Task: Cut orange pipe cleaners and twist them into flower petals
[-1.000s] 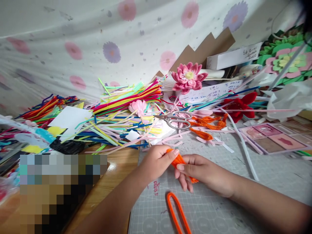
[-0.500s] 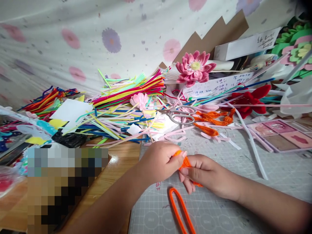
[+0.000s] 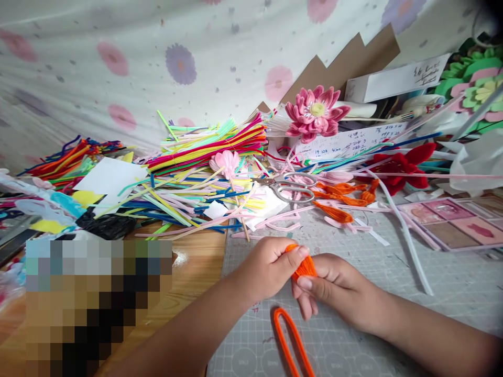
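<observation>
Between my two hands is an orange pipe-cleaner petal [image 3: 305, 266], its strands lying side by side. My left hand [image 3: 274, 266] pinches its upper left end, thumb on top. From the lower right, my right hand [image 3: 334, 285] grips the other end between thumb and fingers; part of the piece is hidden there. Below the hands, a long orange pipe cleaner [image 3: 290, 340] bent into a narrow loop lies on the grey cutting mat [image 3: 243, 335]. Farther back, several finished orange petals [image 3: 338, 212] rest on the mat near a pair of scissors [image 3: 294, 187].
Bundles of coloured pipe cleaners [image 3: 212, 146] spread along the back. A pink flower [image 3: 317, 110] and a red flower [image 3: 404, 167] stand behind the mat. At the right lies a makeup palette [image 3: 456, 222]. A pixelated patch [image 3: 94, 303] covers the left of the wooden table [image 3: 196, 262].
Both hands have shifted slightly right and down in view with the orange petal. More of its strands now show between the thumbs. The loop on the mat stays about where it was.
</observation>
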`<state>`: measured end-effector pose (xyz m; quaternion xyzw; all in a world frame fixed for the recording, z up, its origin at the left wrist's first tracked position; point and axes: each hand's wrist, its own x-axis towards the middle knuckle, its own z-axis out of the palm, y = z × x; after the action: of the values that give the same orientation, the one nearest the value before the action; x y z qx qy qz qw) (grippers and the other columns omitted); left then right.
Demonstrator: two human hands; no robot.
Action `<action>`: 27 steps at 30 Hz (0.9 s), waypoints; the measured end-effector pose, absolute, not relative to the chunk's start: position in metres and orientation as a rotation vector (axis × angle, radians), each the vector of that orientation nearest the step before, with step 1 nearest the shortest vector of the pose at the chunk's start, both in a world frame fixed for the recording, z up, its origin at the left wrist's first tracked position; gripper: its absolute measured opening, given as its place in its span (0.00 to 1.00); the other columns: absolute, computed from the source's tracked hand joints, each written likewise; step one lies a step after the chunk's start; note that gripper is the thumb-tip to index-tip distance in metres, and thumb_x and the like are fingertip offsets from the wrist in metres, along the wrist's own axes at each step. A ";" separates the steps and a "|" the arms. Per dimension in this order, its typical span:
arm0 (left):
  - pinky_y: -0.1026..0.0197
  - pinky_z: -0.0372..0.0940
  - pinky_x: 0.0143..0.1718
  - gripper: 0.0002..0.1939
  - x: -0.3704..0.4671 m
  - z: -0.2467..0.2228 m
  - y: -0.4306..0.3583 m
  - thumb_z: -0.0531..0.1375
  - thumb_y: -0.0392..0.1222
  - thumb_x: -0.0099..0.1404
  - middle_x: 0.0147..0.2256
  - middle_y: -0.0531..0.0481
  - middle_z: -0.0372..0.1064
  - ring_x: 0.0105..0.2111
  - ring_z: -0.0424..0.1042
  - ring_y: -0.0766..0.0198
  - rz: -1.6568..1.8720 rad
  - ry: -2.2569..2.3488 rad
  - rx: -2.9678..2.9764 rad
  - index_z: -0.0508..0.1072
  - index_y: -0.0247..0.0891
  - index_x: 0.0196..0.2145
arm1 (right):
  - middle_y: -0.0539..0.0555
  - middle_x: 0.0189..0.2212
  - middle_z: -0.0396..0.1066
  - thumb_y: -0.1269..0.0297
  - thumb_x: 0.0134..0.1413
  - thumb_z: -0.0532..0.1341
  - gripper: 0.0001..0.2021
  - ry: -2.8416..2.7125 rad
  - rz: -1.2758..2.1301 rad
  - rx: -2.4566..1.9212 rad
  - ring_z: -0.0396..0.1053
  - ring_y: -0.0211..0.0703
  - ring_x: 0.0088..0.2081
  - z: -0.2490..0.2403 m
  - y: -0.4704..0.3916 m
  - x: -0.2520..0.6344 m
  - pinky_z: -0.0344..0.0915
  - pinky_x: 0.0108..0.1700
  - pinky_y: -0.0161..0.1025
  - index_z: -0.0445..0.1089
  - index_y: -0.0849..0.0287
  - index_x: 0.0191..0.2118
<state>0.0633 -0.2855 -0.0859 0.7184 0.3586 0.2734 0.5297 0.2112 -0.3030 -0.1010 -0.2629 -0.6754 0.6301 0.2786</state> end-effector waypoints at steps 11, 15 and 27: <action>0.66 0.49 0.22 0.20 0.060 -0.085 -0.283 0.44 0.43 0.63 0.14 0.57 0.53 0.18 0.55 0.71 0.649 1.211 2.227 0.53 0.37 0.15 | 0.45 0.12 0.59 0.56 0.55 0.50 0.14 -1.590 1.870 -0.775 0.55 0.31 0.16 -0.108 -0.301 0.206 0.54 0.22 0.30 0.60 0.61 0.26; 0.65 0.47 0.21 0.19 0.057 -0.080 -0.283 0.45 0.46 0.62 0.15 0.57 0.50 0.18 0.53 0.71 0.674 1.283 2.292 0.52 0.37 0.16 | 0.45 0.13 0.60 0.56 0.55 0.50 0.14 -1.641 1.832 -0.752 0.56 0.31 0.17 -0.103 -0.298 0.207 0.55 0.23 0.30 0.60 0.61 0.26; 0.65 0.57 0.25 0.12 0.055 -0.081 -0.280 0.53 0.48 0.58 0.21 0.53 0.64 0.23 0.66 0.66 0.660 0.831 1.596 0.62 0.35 0.27 | 0.46 0.13 0.59 0.48 0.51 0.51 0.19 -1.625 1.805 -0.803 0.56 0.32 0.16 -0.098 -0.295 0.210 0.56 0.24 0.33 0.60 0.61 0.25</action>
<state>0.0552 -0.2796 -0.0810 0.6814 0.3546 0.2816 0.5750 0.2096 -0.2946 -0.0982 -0.3007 -0.6084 0.6758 0.2876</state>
